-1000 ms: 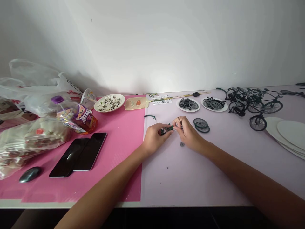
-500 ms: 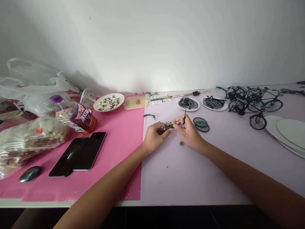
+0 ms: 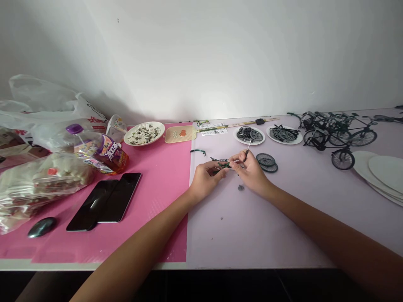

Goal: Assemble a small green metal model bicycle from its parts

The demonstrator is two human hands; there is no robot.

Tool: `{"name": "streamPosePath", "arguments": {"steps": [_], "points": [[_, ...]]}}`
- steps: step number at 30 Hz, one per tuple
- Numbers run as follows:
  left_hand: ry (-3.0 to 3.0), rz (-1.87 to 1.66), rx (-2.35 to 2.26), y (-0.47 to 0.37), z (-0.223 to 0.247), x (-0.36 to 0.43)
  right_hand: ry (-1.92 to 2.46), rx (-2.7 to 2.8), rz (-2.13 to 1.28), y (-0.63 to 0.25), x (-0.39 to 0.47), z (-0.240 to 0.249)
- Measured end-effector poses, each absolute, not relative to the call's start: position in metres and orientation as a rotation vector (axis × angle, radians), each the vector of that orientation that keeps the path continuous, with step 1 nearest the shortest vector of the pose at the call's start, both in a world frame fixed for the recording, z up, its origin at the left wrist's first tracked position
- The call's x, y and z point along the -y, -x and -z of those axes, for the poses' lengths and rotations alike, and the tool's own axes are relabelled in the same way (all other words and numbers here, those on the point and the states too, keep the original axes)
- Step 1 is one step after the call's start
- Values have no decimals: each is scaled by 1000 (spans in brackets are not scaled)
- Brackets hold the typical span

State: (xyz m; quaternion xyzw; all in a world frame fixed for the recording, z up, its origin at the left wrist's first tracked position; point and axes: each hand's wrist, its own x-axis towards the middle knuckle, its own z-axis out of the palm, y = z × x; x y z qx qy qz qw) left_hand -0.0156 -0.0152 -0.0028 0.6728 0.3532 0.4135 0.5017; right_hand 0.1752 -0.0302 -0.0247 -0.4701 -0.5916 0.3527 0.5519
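Left hand (image 3: 204,181) pinching green frame (image 3: 224,165); right hand (image 3: 254,175) holding slim tool (image 3: 246,155); frame probably light, stiff; best gripped mid-length.

The two phones (image 3: 119,197) at left look glossy and smooth like glass, the bottle (image 3: 102,153) beyond them is clear shiny plastic, the bag (image 3: 40,180) crinkled transparent film, and the far wall (image 3: 201,58) smooth with a faint sheen.
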Motion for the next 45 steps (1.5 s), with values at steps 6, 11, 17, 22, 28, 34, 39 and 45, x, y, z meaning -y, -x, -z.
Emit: {"name": "streamPosePath", "arguments": {"steps": [6,11,17,22,28,34,39,45], "points": [[-1591,-991,-847,16,2,16,1095,1405,-800,-174,30,29],[-1538,-981,-860,15,2,17,1086,1405,-790,-172,30,29],[-1533,-992,-851,14,4,16,1087,1396,-773,-173,30,30],[-1536,-999,-845,14,5,16,1072,1419,-751,-173,29,29],[-1539,-1005,-827,15,6,15,1088,1474,-673,-173,30,26],[-1530,-1019,-822,15,5,15,1100,1489,-624,-173,31,22],[-1526,-1031,-824,15,3,14,1093,1451,-683,-173,32,20],[-1553,-1029,-835,16,0,14,1075,1422,-730,-172,31,20]]}}
